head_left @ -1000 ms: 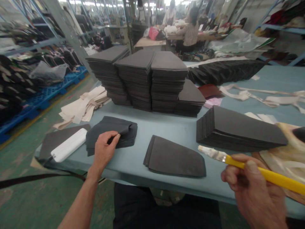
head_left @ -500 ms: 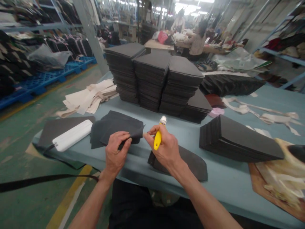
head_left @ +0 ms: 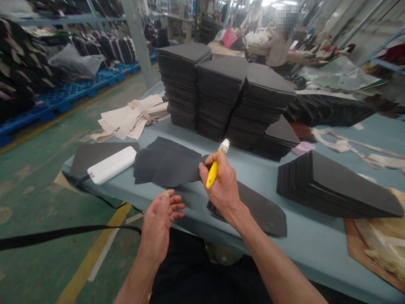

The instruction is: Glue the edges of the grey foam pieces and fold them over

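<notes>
My right hand (head_left: 224, 183) is closed around a small brush with a yellow handle (head_left: 212, 175), its white-coated bristles pointing up and away. The fingertips of that hand are at the right edge of some thin black fabric pieces (head_left: 177, 166), which lie overlapping on the table. Whether they pinch that edge I cannot tell. My left hand (head_left: 163, 217) is raised at the table's front edge, fingers apart and holding nothing. Partly hidden by my right forearm, several dark rounded panels (head_left: 262, 211) lie on the table.
Tall stacks of black panels (head_left: 221, 93) stand at the back of the blue-covered table (head_left: 249, 169). Another stack (head_left: 344, 181) leans at the right. A white power strip (head_left: 112, 164) and cream fabric strips (head_left: 133, 116) lie left. Other people sit farther back.
My left hand has let go of the black fabric and moved down toward me, its fingers opening. The fabric's near edge now lies flatter. My right hand still holds the brush.
</notes>
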A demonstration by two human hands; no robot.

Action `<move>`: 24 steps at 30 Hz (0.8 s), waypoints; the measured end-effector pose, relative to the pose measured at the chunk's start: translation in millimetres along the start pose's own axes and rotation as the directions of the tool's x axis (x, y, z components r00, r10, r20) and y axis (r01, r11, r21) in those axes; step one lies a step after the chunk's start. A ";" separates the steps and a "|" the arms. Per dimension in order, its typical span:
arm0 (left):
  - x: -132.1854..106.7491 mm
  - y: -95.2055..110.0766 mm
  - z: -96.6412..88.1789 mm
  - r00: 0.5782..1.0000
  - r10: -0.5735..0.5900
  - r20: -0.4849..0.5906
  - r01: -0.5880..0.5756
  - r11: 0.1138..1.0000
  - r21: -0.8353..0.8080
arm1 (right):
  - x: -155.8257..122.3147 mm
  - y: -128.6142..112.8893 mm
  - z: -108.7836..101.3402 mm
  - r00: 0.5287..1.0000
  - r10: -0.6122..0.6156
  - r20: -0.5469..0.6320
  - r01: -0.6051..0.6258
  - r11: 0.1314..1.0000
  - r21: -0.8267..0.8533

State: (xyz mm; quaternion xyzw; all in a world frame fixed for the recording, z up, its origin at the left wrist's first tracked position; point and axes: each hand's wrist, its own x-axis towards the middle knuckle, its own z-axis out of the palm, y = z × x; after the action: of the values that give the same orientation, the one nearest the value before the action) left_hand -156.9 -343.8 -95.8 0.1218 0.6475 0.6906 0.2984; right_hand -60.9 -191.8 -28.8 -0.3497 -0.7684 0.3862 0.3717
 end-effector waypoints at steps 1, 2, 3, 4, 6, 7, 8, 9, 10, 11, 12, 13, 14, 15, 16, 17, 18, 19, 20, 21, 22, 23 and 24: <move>-2.5 0.6 3.0 0.994 -0.084 0.067 0.088 0.994 -0.066 | -0.5 -3.2 0.1 1.000 -0.014 -0.008 0.014 1.000 0.005; -2.0 1.5 6.9 0.981 -0.147 0.126 0.162 0.979 -0.124 | -1.3 -6.2 -0.1 1.000 -0.024 -0.010 0.024 1.000 0.007; 1.3 2.7 11.1 0.968 -0.189 0.166 0.218 0.960 -0.177 | -2.4 -8.9 -0.8 1.000 -0.030 -0.008 0.030 1.000 0.007; 6.8 4.0 15.2 0.958 -0.216 0.187 0.256 0.940 -0.227 | -3.7 -11.0 -2.3 0.999 -0.032 -0.003 0.032 0.999 0.006; 22.0 6.7 21.0 0.954 -0.245 0.175 0.290 0.902 -0.320 | -7.1 -13.4 -8.6 0.999 -0.032 0.009 0.032 0.999 0.000; 30.2 8.0 22.7 0.955 -0.255 0.149 0.292 0.886 -0.360 | -8.9 -13.7 -13.6 0.999 -0.036 0.016 0.036 0.999 -0.003; 38.0 9.2 23.7 0.957 -0.264 0.118 0.290 0.873 -0.393 | -10.6 -13.5 -19.7 0.999 -0.044 0.022 0.044 0.999 -0.007; 45.2 10.1 24.4 0.957 -0.276 0.092 0.289 0.862 -0.417 | -12.3 -12.8 -26.7 0.998 -0.054 0.030 0.055 0.998 -0.014; 51.5 10.9 24.9 0.954 -0.290 0.072 0.292 0.853 -0.432 | -13.8 -11.7 -34.3 0.997 -0.066 0.040 0.067 0.997 -0.023; 56.9 11.5 25.6 0.951 -0.303 0.062 0.299 0.848 -0.439 | -15.3 -10.2 -42.1 0.996 -0.077 0.051 0.079 0.996 -0.034; 61.3 12.0 26.6 0.947 -0.315 0.058 0.308 0.844 -0.439 | -16.8 -8.5 -49.8 0.994 -0.088 0.064 0.091 0.995 -0.046; 64.7 12.3 27.9 0.942 -0.329 0.060 0.321 0.842 -0.434 | -18.5 -6.3 -57.2 0.993 -0.093 0.078 0.098 0.993 -0.059; 67.0 12.5 29.6 0.938 -0.341 0.065 0.335 0.840 -0.426 | -20.3 -3.9 -64.3 0.992 -0.092 0.090 0.099 0.993 -0.071; 68.1 12.8 31.5 0.934 -0.350 0.075 0.348 0.841 -0.415 | -22.5 -1.0 -70.9 0.991 -0.092 0.100 0.101 0.992 -0.079; 68.2 13.1 33.5 0.932 -0.352 0.090 0.358 0.843 -0.401 | -25.1 2.3 -77.2 0.990 -0.098 0.105 0.107 0.991 -0.086; 67.3 13.6 35.5 0.931 -0.348 0.108 0.362 0.849 -0.386 | -28.1 6.0 -83.2 0.989 -0.107 0.103 0.117 0.989 -0.092; 65.4 14.2 37.6 0.933 -0.336 0.128 0.359 0.857 -0.369 | -31.5 10.2 -89.1 0.988 -0.120 0.094 0.129 0.987 -0.099; 62.9 14.9 39.5 0.936 -0.318 0.149 0.351 0.869 -0.350 | -35.3 14.7 -95.0 0.988 -0.133 0.080 0.141 0.984 -0.108; 59.9 15.8 41.5 0.940 -0.297 0.169 0.338 0.882 -0.328 | -39.3 19.5 -101.0 0.987 -0.147 0.061 0.153 0.981 -0.120; 56.5 17.0 43.7 0.943 -0.276 0.187 0.322 0.897 -0.303 | -43.7 24.4 -107.2 0.987 -0.154 0.039 0.158 0.978 -0.138; 53.0 18.3 46.0 0.945 -0.255 0.204 0.306 0.911 -0.276 | -48.2 29.4 -113.7 0.988 -0.154 0.016 0.155 0.975 -0.162; 49.6 19.8 48.8 0.946 -0.237 0.222 0.289 0.925 -0.246 | -52.9 34.3 -120.3 0.988 -0.154 -0.008 0.150 0.971 -0.189; 46.5 21.4 52.0 0.946 -0.220 0.239 0.273 0.938 -0.214 | -57.8 39.0 -126.9 0.988 -0.152 -0.032 0.141 0.966 -0.218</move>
State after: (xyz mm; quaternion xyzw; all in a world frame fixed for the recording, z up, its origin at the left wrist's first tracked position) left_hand -170.3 -274.3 -78.3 0.0743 0.5325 0.7049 0.4626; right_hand 83.4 -179.3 -25.5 -0.3393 -0.8201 0.2636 0.3778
